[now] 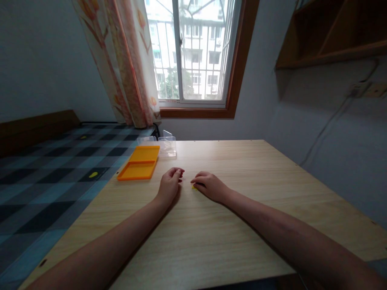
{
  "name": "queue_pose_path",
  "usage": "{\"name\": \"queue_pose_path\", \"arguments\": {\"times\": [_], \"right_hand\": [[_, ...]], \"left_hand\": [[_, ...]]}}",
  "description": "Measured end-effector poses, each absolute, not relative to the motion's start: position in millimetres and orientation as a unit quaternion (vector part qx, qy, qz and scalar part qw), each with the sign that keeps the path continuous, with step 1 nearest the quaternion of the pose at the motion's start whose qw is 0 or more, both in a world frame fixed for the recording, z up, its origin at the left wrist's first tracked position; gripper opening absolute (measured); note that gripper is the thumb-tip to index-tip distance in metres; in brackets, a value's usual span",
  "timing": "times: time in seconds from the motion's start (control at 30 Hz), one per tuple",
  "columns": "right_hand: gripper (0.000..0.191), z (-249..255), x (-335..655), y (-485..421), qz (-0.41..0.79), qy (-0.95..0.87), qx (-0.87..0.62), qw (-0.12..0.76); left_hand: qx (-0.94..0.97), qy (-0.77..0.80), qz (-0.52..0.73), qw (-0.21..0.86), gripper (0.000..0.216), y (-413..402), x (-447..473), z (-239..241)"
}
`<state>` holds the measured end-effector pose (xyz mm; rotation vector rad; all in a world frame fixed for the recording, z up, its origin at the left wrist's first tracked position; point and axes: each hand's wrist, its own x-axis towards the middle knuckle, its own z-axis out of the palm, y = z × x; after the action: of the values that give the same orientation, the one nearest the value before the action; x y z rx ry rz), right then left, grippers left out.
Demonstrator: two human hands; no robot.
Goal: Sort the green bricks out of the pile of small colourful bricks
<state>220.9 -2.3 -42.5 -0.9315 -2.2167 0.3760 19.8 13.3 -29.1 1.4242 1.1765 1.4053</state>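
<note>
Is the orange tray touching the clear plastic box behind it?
Cannot tell. In the head view the orange tray and the clear plastic box meet at the tray's far corner; no gap or contact shows plainly.

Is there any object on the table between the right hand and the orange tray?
Only the left hand lies between the right hand, which covers a small yellow piece, and the orange tray. The wooden table there is otherwise bare.
</note>
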Motion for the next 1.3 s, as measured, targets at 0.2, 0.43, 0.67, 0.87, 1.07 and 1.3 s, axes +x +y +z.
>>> {"name": "queue_pose_path", "arguments": {"times": [0.2,0.43,0.67,0.87,1.07,1.3], "right_hand": [[0.027,-37.6,221.2,-6.1,0.169,-0.840,-0.342,0.385],[0.026,-34.2,232.2,-8.3,0.304,-0.643,-0.411,0.570],[0.045,-54.8,268.5,-7.0,0.384,-0.437,-0.469,0.664],[0.039,-56.3,280.1,-6.8,0.440,-0.346,-0.459,0.690],[0.027,-50.4,287.4,-8.5,0.461,-0.313,-0.447,0.699],[0.035,-48.9,290.9,-7.0,0.472,-0.304,-0.444,0.698]], "left_hand": [[0.616,0.472,0.526,0.348,0.039,16.9,18.7,-34.1],[0.746,0.450,0.413,0.264,0.032,6.8,25.8,-30.4],[0.846,0.407,0.288,0.191,0.066,-2.3,45.7,-32.7],[0.877,0.380,0.256,0.148,0.072,-0.2,70.4,-30.7],[0.890,0.355,0.245,0.149,0.037,-5.0,75.0,-25.1],[0.892,0.354,0.234,0.152,0.050,-5.7,75.1,-24.5]]}}
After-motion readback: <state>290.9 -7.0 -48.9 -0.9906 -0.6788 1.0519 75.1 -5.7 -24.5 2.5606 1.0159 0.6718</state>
